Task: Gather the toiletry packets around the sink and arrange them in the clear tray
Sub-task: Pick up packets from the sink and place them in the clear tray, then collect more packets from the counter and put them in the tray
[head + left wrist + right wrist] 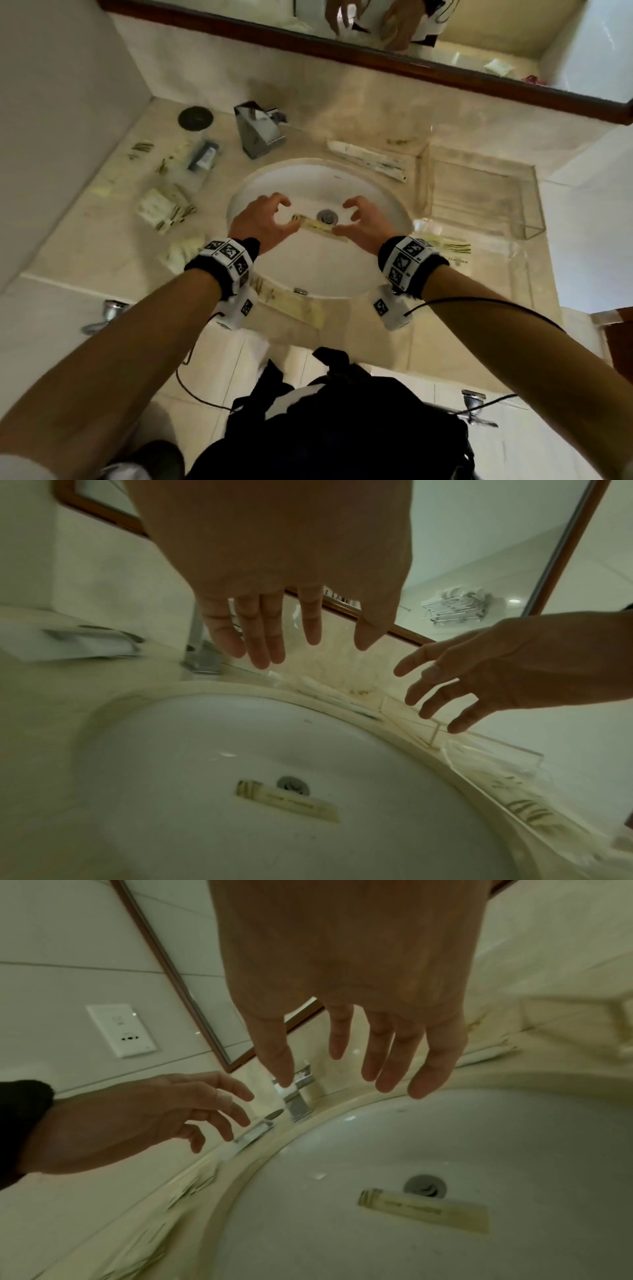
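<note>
A long cream packet (317, 226) (287, 800) (423, 1210) lies in the white sink basin (308, 270) beside the drain. Both hands hover above the basin, fingers spread and loosely bent, holding nothing: my left hand (265, 222) (274, 631) on the left, my right hand (364, 224) (369, 1064) on the right. The clear tray (479, 192) (479, 750) stands on the counter to the right of the sink, with nothing showing inside it. Several more packets (164, 209) lie scattered on the left counter. A long white packet (366, 159) lies behind the sink and another (445, 246) in front of the tray.
A chrome faucet (258, 132) stands behind the basin, with a dark round disc (195, 118) to its left. A cream packet (291, 305) lies on the front counter edge. A mirror (376, 31) runs along the back wall. Walls close in on both sides.
</note>
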Demonstrator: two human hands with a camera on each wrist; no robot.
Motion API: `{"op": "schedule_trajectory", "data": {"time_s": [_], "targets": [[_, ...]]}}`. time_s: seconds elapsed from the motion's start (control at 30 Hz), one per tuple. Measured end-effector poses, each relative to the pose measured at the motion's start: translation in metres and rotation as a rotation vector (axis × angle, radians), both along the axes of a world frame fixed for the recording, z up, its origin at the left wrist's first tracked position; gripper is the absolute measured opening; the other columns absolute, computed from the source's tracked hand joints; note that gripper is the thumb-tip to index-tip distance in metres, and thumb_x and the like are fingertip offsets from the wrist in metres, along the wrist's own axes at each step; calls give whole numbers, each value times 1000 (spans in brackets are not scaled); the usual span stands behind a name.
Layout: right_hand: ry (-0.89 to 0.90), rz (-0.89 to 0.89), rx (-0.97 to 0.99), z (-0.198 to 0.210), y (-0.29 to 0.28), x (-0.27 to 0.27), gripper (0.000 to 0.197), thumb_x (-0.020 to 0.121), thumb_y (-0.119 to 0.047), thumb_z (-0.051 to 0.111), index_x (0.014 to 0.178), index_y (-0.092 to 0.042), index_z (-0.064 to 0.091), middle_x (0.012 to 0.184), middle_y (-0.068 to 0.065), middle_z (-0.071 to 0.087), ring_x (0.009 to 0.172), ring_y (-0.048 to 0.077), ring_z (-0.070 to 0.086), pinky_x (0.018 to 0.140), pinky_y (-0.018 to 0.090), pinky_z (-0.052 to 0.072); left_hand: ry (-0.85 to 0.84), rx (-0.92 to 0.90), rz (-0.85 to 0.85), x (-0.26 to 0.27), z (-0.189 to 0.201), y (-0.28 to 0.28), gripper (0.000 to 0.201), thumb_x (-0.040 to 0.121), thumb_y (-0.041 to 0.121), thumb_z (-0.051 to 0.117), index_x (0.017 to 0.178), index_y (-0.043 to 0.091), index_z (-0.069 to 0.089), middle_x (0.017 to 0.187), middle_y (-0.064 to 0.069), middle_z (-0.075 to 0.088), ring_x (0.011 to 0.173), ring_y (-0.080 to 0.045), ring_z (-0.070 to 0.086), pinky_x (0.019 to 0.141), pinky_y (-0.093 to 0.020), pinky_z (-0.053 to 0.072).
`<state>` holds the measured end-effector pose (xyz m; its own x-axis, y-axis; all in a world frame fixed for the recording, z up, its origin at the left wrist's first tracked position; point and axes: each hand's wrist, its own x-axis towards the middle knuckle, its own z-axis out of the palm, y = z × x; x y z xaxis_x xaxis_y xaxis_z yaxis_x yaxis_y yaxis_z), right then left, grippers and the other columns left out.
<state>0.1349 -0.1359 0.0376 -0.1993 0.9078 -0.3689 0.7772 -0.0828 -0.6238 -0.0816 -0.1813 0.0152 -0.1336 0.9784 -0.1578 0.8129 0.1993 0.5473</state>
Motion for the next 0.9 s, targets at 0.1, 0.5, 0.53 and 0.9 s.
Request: {"op": "schedule_trajectory", "data": {"time_s": [0.1,0.5,0.53,0.9], "targets": [[2,70,-32,-7,-11,-28,57,78,-32,76,127,-23,49,122,5,54,107,25,56,86,34,45,-13,-14,55,-31,-3,-19,44,81,47,65,119,29,53,117,-2,58,102,-22,56,84,-34,46],[-10,208,-154,-25,-36,-126,60,82,-37,73,133,-23,44,125,7,54,103,22,54,90,34,46,23,-124,217,-137,-21,-79,46,82,42,67,124,28,53,125,-3,56,112,-24,54,92,-37,46],[-14,219,-157,-25,-37,-134,60,82,-36,73,133,-22,45,124,7,54,104,23,54,90,34,46,22,-134,228,-143,-22,-82,47,82,42,67,124,28,53,126,-3,55,114,-24,53,93,-38,45],[-56,235,-234,-47,-46,-198,57,79,-38,74,128,-25,48,121,5,61,111,23,54,85,32,41,198,-272,137,-175,-52,-91,76,82,43,69,146,23,34,147,-8,38,134,-30,35,107,-44,37]]}}
